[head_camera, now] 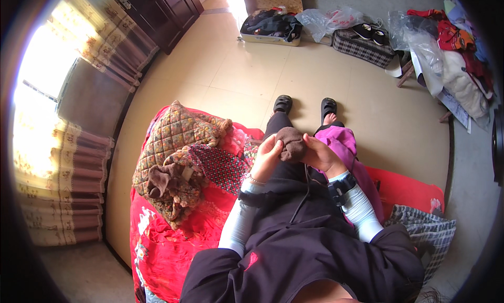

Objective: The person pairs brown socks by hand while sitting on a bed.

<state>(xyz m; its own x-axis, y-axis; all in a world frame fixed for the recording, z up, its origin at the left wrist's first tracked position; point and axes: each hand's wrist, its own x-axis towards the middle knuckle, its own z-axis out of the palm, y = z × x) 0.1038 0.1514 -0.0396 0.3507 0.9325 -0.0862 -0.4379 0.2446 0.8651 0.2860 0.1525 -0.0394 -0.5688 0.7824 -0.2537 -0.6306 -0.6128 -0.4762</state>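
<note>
Between my two hands is a bunched brown cloth piece (291, 143), its soft surface folded into a rounded shape above my lap. My left hand (267, 155) grips its left side, thumb on top. From the right, my right hand (321, 153) has hold of the other edge. A similar brown cloth (163, 180) lies crumpled to my left on a quilted floral jacket (177, 129). Beside the jacket spreads a dark patterned cloth (218, 163). Bright purple fabric (338, 139) drapes over my right leg.
I sit on a bed with a red cover (177, 259). A checked cloth (423, 228) lies at right. Across the tiled floor (244, 74) stand an open suitcase (271, 38) of clothes, a plaid case (362, 47) bearing shoes, and a heap of clothes and plastic bags (453, 55). Curtains (71, 192) hang at left.
</note>
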